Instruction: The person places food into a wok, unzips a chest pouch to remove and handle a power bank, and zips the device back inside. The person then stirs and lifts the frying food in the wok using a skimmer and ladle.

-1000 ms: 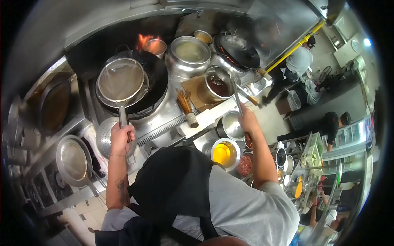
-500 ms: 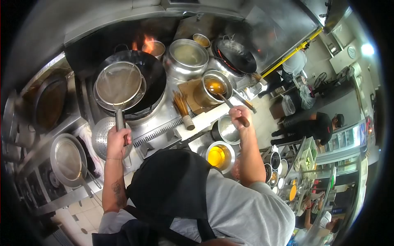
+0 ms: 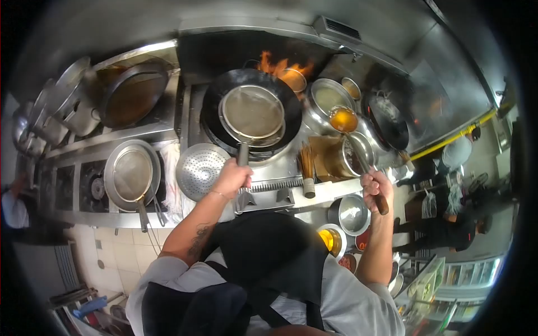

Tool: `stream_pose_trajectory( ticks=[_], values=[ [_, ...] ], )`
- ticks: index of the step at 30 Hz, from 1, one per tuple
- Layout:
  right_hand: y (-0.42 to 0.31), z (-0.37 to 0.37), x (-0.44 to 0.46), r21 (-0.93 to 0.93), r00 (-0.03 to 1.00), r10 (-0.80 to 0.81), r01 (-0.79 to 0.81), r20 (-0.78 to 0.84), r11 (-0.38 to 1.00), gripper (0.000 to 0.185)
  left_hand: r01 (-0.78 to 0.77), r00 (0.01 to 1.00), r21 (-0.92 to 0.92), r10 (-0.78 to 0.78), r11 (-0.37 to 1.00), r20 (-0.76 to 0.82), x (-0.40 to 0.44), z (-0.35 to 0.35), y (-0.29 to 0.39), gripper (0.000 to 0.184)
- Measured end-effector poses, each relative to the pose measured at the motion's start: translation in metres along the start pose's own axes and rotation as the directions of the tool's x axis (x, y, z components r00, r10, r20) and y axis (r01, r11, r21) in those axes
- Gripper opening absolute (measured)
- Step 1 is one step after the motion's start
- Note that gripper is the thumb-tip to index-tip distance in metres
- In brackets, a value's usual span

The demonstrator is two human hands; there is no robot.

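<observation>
My left hand (image 3: 231,178) is closed round the handle of a round fine-mesh strainer (image 3: 253,111), which is over a large black wok (image 3: 291,101). Beneath the strainer shows the rim of another round metal piece. My right hand (image 3: 376,189) grips the wooden handle of a ladle (image 3: 343,119) whose bowl is full of orange-amber liquid. That bowl hangs between a pot of pale liquid (image 3: 328,96) and a steel pot (image 3: 363,147). Close to my left hand lies a perforated skimmer (image 3: 202,171).
Orange flames (image 3: 277,66) rise behind the wok. A bamboo brush (image 3: 307,168) stands by the counter's front edge. Another dark wok (image 3: 386,120) sits to the right. On the left, a strainer over a bowl (image 3: 132,175) rests on the stove. Other people are at the right and far left.
The ladle has come up out of the steel pot with orange liquid in it and moved toward the pale-liquid pot. The strainer stays over the wok. The camera view has turned left.
</observation>
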State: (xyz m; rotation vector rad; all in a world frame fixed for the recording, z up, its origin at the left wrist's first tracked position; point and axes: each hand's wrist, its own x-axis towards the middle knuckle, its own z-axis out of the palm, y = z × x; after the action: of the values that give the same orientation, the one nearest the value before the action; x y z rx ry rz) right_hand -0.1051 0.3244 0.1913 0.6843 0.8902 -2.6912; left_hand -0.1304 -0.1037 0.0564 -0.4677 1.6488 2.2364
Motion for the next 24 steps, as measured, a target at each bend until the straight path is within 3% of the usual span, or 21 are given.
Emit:
stream_pose_trajectory(
  ticks=[3, 5, 6, 8, 9, 10, 12, 13, 15, 18, 19, 20, 21, 23, 24],
  values=[
    [0.038, 0.034, 0.012, -0.130, 0.995, 0.001, 0.011, 0.095, 0.991, 0.026, 0.038, 0.999, 0.017, -0.039, 0.999, 0.035, 0.002, 0.014, 0.010, 0.013],
    [0.064, 0.042, 0.026, -0.365, 0.992, 0.016, 0.031, 0.125, 0.930, 0.041, 0.024, 0.998, 0.008, -0.025, 1.000, 0.056, 0.009, 0.020, 0.008, 0.012],
    [0.083, 0.045, 0.030, -0.576, 0.992, -0.043, 0.103, 0.117, 0.811, 0.049, 0.022, 0.998, 0.006, -0.023, 1.000, 0.053, 0.009, 0.023, 0.008, 0.012],
    [0.114, 0.057, 0.027, -0.879, 0.986, -0.101, 0.162, 0.130, 0.448, 0.070, 0.013, 0.999, 0.049, -0.015, 0.999, 0.040, 0.010, 0.028, 0.008, 0.012],
    [0.116, 0.040, 0.035, -0.881, 0.987, -0.095, 0.161, 0.132, 0.444, 0.070, 0.013, 0.999, 0.044, -0.014, 0.999, 0.034, 0.008, 0.029, 0.013, 0.012],
    [0.121, 0.009, 0.050, -0.908, 0.881, -0.272, 0.415, 0.388, 0.050, 0.071, 0.026, 0.998, 0.053, -0.029, 0.998, 0.055, 0.001, 0.030, 0.021, 0.013],
    [0.119, 0.007, 0.023, -0.858, 0.792, -0.347, 0.410, 0.503, -0.310, 0.070, 0.042, 0.996, 0.059, -0.046, 0.997, 0.071, -0.002, 0.026, 0.021, 0.014],
    [0.109, 0.011, 0.006, -0.857, 0.792, -0.344, 0.411, 0.504, -0.311, 0.070, 0.037, 0.999, 0.035, -0.037, 0.999, 0.002, 0.002, 0.023, 0.016, 0.014],
    [0.081, -0.006, -0.022, -0.955, 0.866, -0.441, 0.121, 0.235, -0.271, 0.075, 0.054, 0.997, 0.015, -0.054, 0.998, -0.054, 0.001, 0.015, 0.003, 0.014],
    [0.033, -0.048, -0.041, -0.917, 0.820, -0.512, 0.035, 0.254, -0.398, 0.074, -0.054, 0.997, 0.056, 0.057, 0.997, -0.053, 0.005, 0.002, -0.007, 0.020],
    [0.019, -0.052, -0.043, -0.895, 0.840, -0.515, -0.085, 0.172, -0.437, 0.073, -0.051, 0.995, 0.050, 0.054, 0.997, -0.078, 0.005, 0.003, -0.007, 0.020],
    [0.005, -0.084, -0.036, -0.863, 0.811, -0.507, -0.004, 0.293, -0.505, 0.070, -0.040, 0.998, 0.024, 0.041, 0.999, -0.055, 0.005, 0.005, -0.004, 0.020],
    [-0.002, -0.064, -0.038, -0.912, 0.881, -0.472, -0.166, 0.033, -0.374, 0.068, -0.025, 0.999, 0.001, 0.025, 1.000, -0.043, 0.001, 0.005, -0.002, 0.020],
    [-0.012, -0.096, -0.013, -0.887, 0.872, -0.487, -0.183, 0.053, -0.425, 0.062, -0.042, 0.999, -0.040, 0.042, 0.998, -0.009, -0.004, 0.008, 0.003, 0.017],
    [-0.014, -0.090, -0.001, -0.882, 0.889, -0.457, -0.243, -0.035, -0.404, 0.055, -0.044, 0.999, -0.035, 0.045, 0.998, 0.018, -0.002, 0.008, 0.004, 0.017]
  ],
)
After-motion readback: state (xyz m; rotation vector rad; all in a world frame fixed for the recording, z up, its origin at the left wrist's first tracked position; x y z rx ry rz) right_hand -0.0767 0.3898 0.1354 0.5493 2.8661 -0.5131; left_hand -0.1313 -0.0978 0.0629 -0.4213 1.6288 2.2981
